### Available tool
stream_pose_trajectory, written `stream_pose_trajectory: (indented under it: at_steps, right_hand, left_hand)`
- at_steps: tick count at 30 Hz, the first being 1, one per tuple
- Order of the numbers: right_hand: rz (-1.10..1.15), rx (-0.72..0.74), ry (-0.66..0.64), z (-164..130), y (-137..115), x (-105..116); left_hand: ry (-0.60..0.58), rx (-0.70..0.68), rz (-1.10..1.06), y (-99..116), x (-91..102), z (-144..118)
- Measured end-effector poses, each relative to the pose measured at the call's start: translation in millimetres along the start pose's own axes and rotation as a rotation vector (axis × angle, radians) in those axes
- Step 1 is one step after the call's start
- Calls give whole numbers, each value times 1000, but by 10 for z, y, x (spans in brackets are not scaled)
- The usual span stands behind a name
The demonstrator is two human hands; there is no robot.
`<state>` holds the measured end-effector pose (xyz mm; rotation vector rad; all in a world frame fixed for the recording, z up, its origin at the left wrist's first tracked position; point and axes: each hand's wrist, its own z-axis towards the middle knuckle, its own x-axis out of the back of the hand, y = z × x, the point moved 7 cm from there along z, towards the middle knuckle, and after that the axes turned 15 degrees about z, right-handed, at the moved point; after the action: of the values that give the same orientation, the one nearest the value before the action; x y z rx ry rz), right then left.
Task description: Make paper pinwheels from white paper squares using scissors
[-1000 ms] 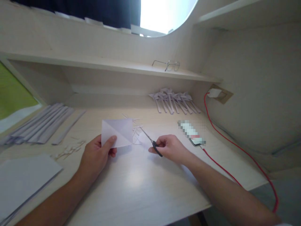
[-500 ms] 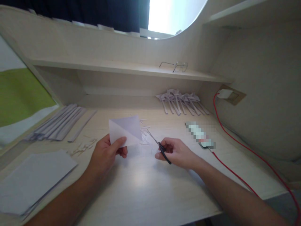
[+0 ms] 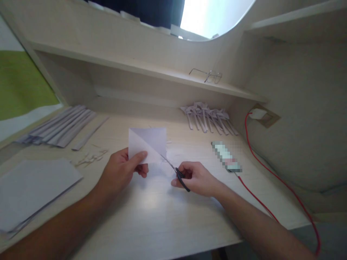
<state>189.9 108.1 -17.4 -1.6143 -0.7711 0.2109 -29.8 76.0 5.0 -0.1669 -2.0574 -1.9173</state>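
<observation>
My left hand (image 3: pixel 120 172) pinches the lower left corner of a white square of paper (image 3: pixel 148 144) with a diagonal crease, holding it upright over the desk. My right hand (image 3: pixel 196 178) grips small black-handled scissors (image 3: pixel 176 171). Their blades point up and left, and the tips touch the paper's lower right edge near the end of the crease. Small paper scraps (image 3: pixel 90 158) lie on the desk to the left of my left hand.
A stack of white sheets (image 3: pixel 32 184) lies at the front left, and long paper strips (image 3: pixel 61 124) at the back left. Folded paper pieces (image 3: pixel 210 117) sit at the back right. A phone (image 3: pixel 226 157) on a red cable (image 3: pixel 271 173) lies right. Glasses (image 3: pixel 207 75) rest on the shelf.
The scissors have moved left and now meet the paper's lower right edge. My left hand has turned the paper a little. The view has shifted slightly.
</observation>
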Motion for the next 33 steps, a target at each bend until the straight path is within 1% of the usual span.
stream_pose_trajectory:
  at_steps: [5,8,14,18,24,30,33]
  right_hand:
    - [6,-39,-5,-10,30,-23]
    - [5,-28,5,-22,4,-28]
    - [66,-62,-7,-38,45,-53]
    - [94,-49,-16,-25,93,-65]
    - [105,-51,-17,-32,85,-60]
    - [96,-54,-15,-28,105,-49]
    - [97,-48,-19,-24,111,-51]
  left_hand:
    - [-11,-17,9,-4,-36,-9]
    - [-12,-12,32,-16,-42,-8]
    - [7,-1,123,71,-11,-23]
    - [8,29,135,109,-3,-32]
    - [36,3,183,117,27,-16]
    - [38,37,163,124,23,-31]
    - [48,23,167,104,23,-33]
